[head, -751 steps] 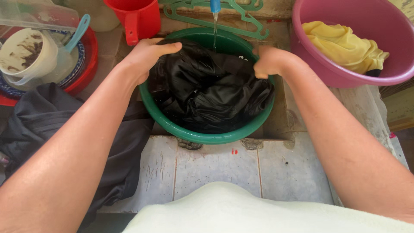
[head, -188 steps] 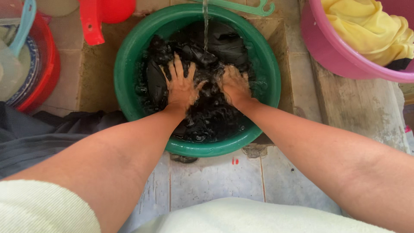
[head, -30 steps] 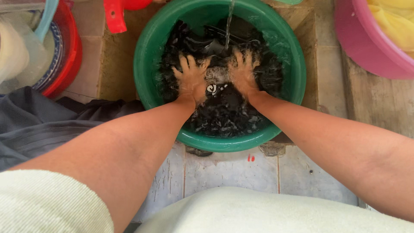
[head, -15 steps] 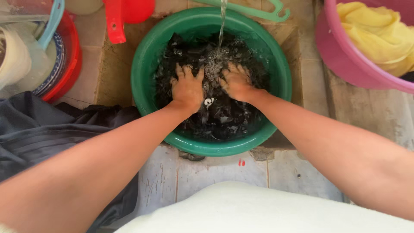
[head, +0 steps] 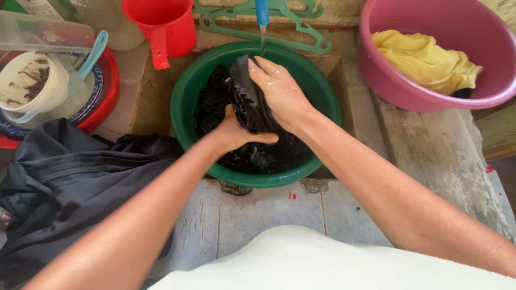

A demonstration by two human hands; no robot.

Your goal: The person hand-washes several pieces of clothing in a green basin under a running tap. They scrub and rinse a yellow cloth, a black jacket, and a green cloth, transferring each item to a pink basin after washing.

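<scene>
Currently both hands are working a wet black cloth garment (head: 248, 102), part lifted above the round green plastic basin (head: 185, 102), the rest lying soaking in it. Right hand (head: 279, 91) is wrapping its fingers over the raised bunch from the far side; left hand (head: 234, 131) is clenching the same bunch from below. A thin stream is falling from the blue tap (head: 262, 12) just above. Judgement: scrub-and-wring step under way; the next move likely calls for firm opposing twist, keeping the cloth over the basin.
</scene>
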